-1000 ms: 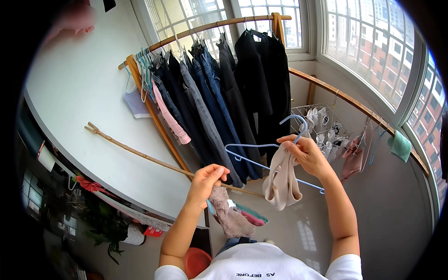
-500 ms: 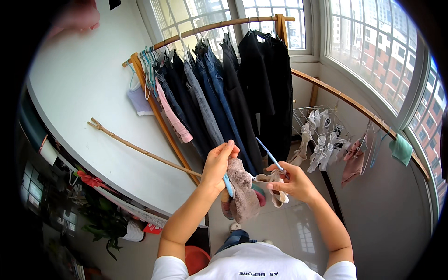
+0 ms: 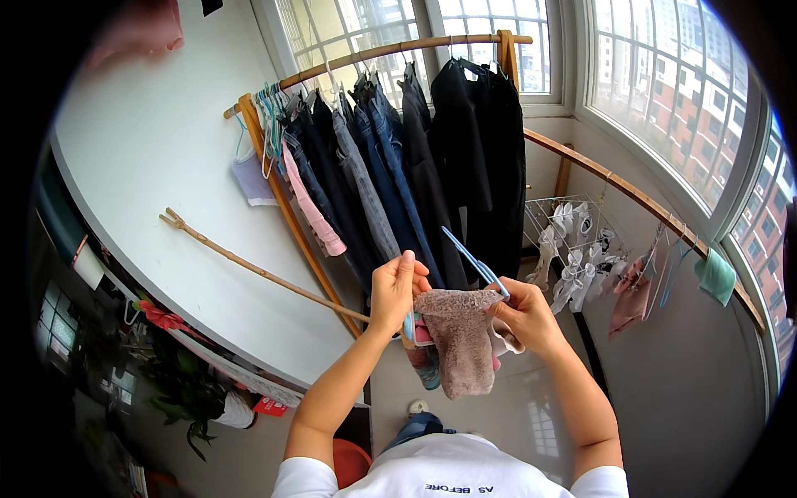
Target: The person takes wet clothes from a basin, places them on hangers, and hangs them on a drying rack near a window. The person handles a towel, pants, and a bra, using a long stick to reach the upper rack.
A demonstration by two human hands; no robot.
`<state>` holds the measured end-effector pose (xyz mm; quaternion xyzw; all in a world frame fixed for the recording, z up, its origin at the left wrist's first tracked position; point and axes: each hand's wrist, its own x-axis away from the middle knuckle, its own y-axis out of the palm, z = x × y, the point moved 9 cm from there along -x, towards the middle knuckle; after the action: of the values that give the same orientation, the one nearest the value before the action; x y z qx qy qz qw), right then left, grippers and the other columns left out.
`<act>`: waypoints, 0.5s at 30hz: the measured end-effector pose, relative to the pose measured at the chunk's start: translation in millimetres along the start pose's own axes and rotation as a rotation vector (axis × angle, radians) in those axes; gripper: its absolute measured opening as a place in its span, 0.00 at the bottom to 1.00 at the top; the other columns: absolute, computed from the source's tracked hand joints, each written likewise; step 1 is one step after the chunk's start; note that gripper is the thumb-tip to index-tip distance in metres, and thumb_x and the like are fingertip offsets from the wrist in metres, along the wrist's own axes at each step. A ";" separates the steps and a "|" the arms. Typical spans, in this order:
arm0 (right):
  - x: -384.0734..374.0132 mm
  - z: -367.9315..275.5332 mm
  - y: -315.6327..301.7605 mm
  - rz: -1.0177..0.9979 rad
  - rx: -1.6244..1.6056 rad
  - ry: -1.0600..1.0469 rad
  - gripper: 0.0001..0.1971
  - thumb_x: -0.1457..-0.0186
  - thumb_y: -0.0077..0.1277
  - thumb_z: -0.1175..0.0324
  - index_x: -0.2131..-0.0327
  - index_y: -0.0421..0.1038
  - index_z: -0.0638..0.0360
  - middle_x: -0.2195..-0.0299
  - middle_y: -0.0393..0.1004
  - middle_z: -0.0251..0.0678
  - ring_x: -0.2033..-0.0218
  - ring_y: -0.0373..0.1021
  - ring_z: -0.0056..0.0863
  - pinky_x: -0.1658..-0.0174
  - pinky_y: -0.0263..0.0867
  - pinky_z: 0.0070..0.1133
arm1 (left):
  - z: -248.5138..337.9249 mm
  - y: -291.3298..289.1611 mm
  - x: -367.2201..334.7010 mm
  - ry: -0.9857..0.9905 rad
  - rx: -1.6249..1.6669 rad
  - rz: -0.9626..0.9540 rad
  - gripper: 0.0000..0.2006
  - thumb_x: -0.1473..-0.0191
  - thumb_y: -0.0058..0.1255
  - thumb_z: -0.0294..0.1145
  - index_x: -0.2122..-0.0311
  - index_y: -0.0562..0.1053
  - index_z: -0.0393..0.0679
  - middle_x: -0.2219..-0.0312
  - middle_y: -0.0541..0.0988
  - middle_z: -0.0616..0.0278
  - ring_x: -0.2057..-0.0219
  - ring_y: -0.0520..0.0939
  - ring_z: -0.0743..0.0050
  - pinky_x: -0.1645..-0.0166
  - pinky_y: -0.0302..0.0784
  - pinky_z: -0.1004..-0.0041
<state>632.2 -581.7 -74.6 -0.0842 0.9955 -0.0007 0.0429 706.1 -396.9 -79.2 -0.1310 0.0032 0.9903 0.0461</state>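
Note:
In front of my body, both hands hold up a fluffy brown cloth item (image 3: 463, 353), sock-like in shape. My left hand (image 3: 393, 292) is closed at its left upper corner, thumb up; a light-blue bar shows just below the fingers. My right hand (image 3: 525, 314) pinches the upper right edge together with a blue plastic hanger (image 3: 471, 261), whose arms point up and away. Behind the brown piece hang a multicoloured cloth (image 3: 425, 369) and a cream piece (image 3: 508, 339), both partly hidden. How these join the hanger is hidden.
Ahead, a wooden rack (image 3: 407, 45) carries jeans (image 3: 365, 178) and black garments (image 3: 465, 124). A forked wooden stick (image 3: 249, 267) ends behind my left wrist. Right, a wooden rail (image 3: 618, 183) holds small laundry, near a wire drying rack (image 3: 573, 224). A red basin (image 3: 350, 461) stands below.
My right hand has moved from the cream piece onto the brown cloth's upper edge, which is now spread to the right. The blue hanger has turned, showing two bars. My left hand stays closed.

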 end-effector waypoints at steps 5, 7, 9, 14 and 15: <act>-7.2 -3.0 -19.9 0.031 0.030 -0.114 0.02 0.46 0.48 0.75 0.70 0.68 0.63 0.84 0.60 0.20 0.85 0.51 0.06 0.84 0.45 0.11 | -5.7 16.4 9.5 -0.010 -0.191 -0.158 0.21 0.41 0.40 0.46 0.74 0.72 0.36 0.86 0.71 0.67 0.86 0.70 0.88 0.80 0.64 0.86; -7.6 -11.5 -29.0 0.079 0.050 -0.176 0.03 0.46 0.48 0.74 0.69 0.69 0.63 0.82 0.64 0.21 0.82 0.56 0.07 0.81 0.50 0.10 | -12.4 18.2 14.2 -0.091 -0.207 -0.274 0.21 0.43 0.44 0.46 0.74 0.72 0.35 0.82 0.73 0.66 0.86 0.69 0.89 0.81 0.63 0.87; -10.8 -12.8 -36.6 0.067 0.036 -0.190 0.05 0.46 0.50 0.72 0.69 0.69 0.64 0.79 0.67 0.22 0.77 0.60 0.08 0.75 0.56 0.10 | 1.9 37.5 19.3 0.167 -0.069 -0.406 0.20 0.47 0.50 0.46 0.72 0.73 0.35 0.74 0.73 0.64 0.85 0.69 0.89 0.81 0.62 0.87; -7.2 -27.9 -39.1 0.061 0.022 -0.099 0.06 0.46 0.50 0.71 0.67 0.70 0.65 0.77 0.70 0.24 0.75 0.62 0.09 0.71 0.59 0.11 | 14.1 62.5 33.1 0.269 -0.167 -0.612 0.13 0.53 0.59 0.34 0.67 0.73 0.35 0.68 0.71 0.67 0.77 0.70 0.89 0.76 0.64 0.86; -6.3 -31.2 -42.7 0.070 0.043 -0.110 0.07 0.46 0.51 0.71 0.67 0.70 0.65 0.77 0.70 0.24 0.75 0.62 0.09 0.70 0.59 0.11 | 4.6 65.1 32.6 0.083 -0.039 -0.669 0.11 0.53 0.58 0.30 0.66 0.72 0.36 0.73 0.71 0.69 0.77 0.69 0.89 0.74 0.63 0.86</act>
<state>642.9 -622.9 -42.6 -0.0483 0.9938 -0.0160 0.0991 667.6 -458.7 -83.7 -0.1660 -0.0572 0.9139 0.3659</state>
